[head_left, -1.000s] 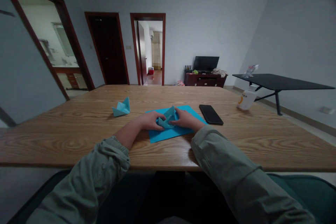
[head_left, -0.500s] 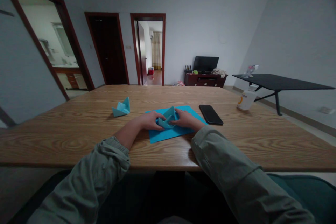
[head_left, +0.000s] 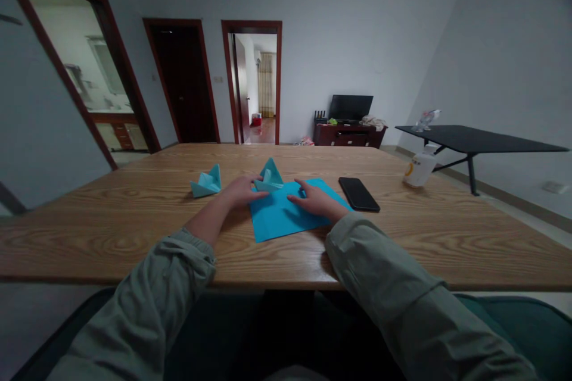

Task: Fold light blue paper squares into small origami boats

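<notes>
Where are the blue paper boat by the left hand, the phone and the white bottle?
Blue paper boat (head_left: 270,176): head view, on its pointed sail.
Black smartphone (head_left: 358,194): head view, middle of its screen.
White bottle (head_left: 420,171): head view, on its body.

Paper boat (head_left: 269,177): now at the far edge of the blue sheet (head_left: 279,217), no longer mid-sheet.
Left hand (head_left: 243,190): moved forward with the boat, touching its near side.
Right hand (head_left: 316,201): off the boat, lying on the sheet.

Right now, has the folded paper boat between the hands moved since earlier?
Yes: the paper boat shifted away from the person and leftward, nearer the second paper boat.
</notes>
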`<state>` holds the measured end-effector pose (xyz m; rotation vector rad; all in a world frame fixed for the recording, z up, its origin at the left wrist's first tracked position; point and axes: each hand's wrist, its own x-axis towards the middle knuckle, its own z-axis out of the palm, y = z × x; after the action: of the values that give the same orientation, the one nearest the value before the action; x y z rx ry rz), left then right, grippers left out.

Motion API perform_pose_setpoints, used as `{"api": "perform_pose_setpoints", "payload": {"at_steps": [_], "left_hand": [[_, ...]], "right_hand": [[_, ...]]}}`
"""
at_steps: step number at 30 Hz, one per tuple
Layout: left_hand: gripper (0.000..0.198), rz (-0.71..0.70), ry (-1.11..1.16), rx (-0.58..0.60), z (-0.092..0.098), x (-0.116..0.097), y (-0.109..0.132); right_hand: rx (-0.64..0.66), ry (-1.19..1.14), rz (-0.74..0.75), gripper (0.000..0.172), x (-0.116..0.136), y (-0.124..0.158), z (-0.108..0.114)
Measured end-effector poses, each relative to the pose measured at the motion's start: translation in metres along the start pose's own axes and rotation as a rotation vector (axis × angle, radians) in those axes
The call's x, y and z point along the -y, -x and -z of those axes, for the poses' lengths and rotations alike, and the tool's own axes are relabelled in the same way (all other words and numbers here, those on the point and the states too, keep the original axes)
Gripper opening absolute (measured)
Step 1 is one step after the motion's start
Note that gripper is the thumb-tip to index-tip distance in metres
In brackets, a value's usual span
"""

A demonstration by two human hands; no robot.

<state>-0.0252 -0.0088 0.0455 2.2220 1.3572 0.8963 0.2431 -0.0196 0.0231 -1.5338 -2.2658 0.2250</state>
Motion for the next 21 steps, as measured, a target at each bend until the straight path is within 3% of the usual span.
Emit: {"api": "perform_pose_setpoints", "payload": {"at_steps": [6,9,12,17,21], "left_hand": [[0.054,0.121,0.718,-0.153,0.001,-0.005,-0.005],[0.056,0.124,0.876,-0.162,-0.002,-0.014,-0.002],[0.051,0.087,0.758,-0.097,-0.004,-0.022,0.001],[0.049,-0.153,0.358,0.225,-0.014,-0.042,0.007],[0.046,-0.267,0.194,0.266,-0.027,-0.062,0.013]], "right_hand": [[-0.051,0.049,0.052,0.066,0.011,0.003,0.003],[-0.042,0.069,0.157,0.049,0.022,0.006,0.007],[-0.014,0.054,0.274,0.038,0.032,0.009,0.011],[0.013,0.019,0.357,0.040,0.034,0.010,0.003],[0.031,-0.019,0.362,0.038,0.025,-0.002,-0.016]]}}
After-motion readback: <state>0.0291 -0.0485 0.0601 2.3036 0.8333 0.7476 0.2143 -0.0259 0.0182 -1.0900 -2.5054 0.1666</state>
